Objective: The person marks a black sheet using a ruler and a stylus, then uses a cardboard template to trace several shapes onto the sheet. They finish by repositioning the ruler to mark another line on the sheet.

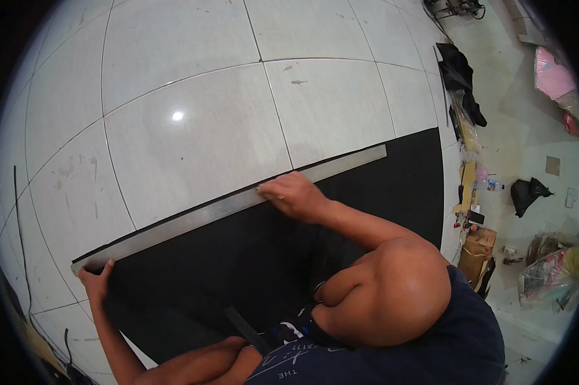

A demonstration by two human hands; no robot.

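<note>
A long metal ruler lies slantwise on a black sheet, close to its far edge. My left hand grips the ruler's left end, with thumb and fingers spread to either side of it. Around the middle of the ruler, my right hand rests with its fingers pinched together at the sheet's far edge. Whatever is in that pinch, if anything, is too small to make out. A narrow black strip lies near my legs.
The sheet is spread on a white tiled floor. My bent knee is over the sheet's right part. Along the right are a cardboard box, a black bag, a plastic bottle and dark cloth.
</note>
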